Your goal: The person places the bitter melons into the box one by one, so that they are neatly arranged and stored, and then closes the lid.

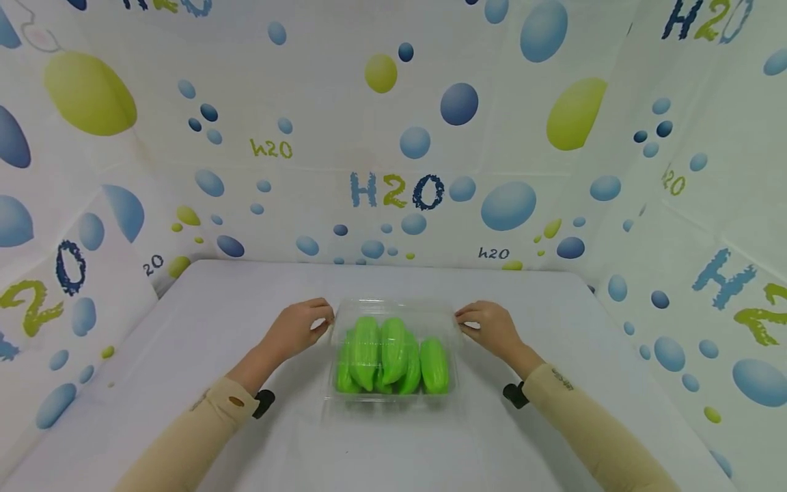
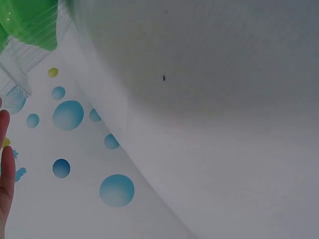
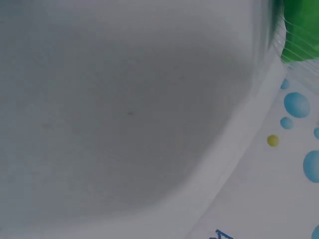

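A clear plastic clamshell box (image 1: 393, 311) sits in the middle of the grey table (image 1: 184, 342), filled with several bright green peppers (image 1: 390, 355). My left hand (image 1: 302, 324) pinches the box's far left corner, and my right hand (image 1: 487, 324) pinches its far right corner. In the left wrist view the box's clear edge (image 2: 17, 64) and green peppers (image 2: 30, 20) show at the top left, with my fingertips (image 2: 5, 164) at the left border. The right wrist view catches only a green patch of peppers (image 3: 301, 30) at the top right; the hand itself is hidden there.
White walls printed with blue and green bubbles and "H2O" lettering (image 1: 396, 191) enclose the table on the back and both sides. Bare tabletop lies left, right and in front of the box. Both forearms wear beige sleeves (image 1: 203, 424).
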{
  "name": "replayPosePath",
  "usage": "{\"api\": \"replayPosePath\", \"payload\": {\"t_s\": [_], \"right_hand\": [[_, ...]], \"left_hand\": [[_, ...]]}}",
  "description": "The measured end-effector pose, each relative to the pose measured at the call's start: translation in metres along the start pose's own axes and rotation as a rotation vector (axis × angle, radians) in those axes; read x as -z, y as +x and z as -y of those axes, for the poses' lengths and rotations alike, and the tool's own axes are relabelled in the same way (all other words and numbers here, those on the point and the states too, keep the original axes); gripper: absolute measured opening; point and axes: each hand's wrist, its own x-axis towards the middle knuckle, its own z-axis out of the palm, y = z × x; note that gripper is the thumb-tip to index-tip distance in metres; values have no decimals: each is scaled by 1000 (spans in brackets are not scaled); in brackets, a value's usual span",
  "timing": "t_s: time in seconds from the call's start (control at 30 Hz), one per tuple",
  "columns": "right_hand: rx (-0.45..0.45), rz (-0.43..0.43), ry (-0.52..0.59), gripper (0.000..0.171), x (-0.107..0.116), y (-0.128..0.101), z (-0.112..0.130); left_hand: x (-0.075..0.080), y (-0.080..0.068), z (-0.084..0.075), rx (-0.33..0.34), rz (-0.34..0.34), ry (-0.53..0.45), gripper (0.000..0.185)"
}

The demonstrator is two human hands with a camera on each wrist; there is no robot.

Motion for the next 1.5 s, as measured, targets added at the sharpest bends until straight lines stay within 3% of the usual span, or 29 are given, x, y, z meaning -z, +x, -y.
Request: {"api": "replayPosePath", "payload": {"t_s": [0.17, 0.37, 0.47, 0.57, 0.7, 0.87, 1.0, 1.13, 1.3, 1.4, 1.5], "right_hand": [[1, 77, -28, 18, 3, -10, 4], [-58, 209, 82, 38, 13, -23, 14], [-133, 310, 169, 48, 19, -28, 20], [-252, 423, 321, 61, 23, -32, 24], [-393, 535, 510, 80, 24, -38, 27], [-503, 603, 602, 95, 26, -46, 36], [-609, 596, 710, 85, 30, -50, 46], [-770, 601, 943, 55, 32, -56, 56], [-934, 578, 1214, 24, 31, -62, 68], [-955, 548, 1287, 19, 29, -64, 72], [-968, 538, 1346, 19, 28, -64, 72]], "left_hand": [[-2, -9, -2, 0, 18, 7, 13], [-3, -21, -7, 94, 79, -6, 12], [-1, -28, -11, 159, 122, -60, 16], [2, -33, -15, 250, 202, -187, 25], [9, -37, -19, 359, 355, -439, 44], [18, -44, -22, 432, 518, -658, 71], [19, -53, -25, 484, 568, -734, 84], [15, -60, -31, 557, 553, -806, 86], [9, -69, -40, 674, 530, -1049, 54], [5, -71, -46, 727, 491, -1193, 36], [3, -72, -51, 779, 435, -1305, 31]]}}
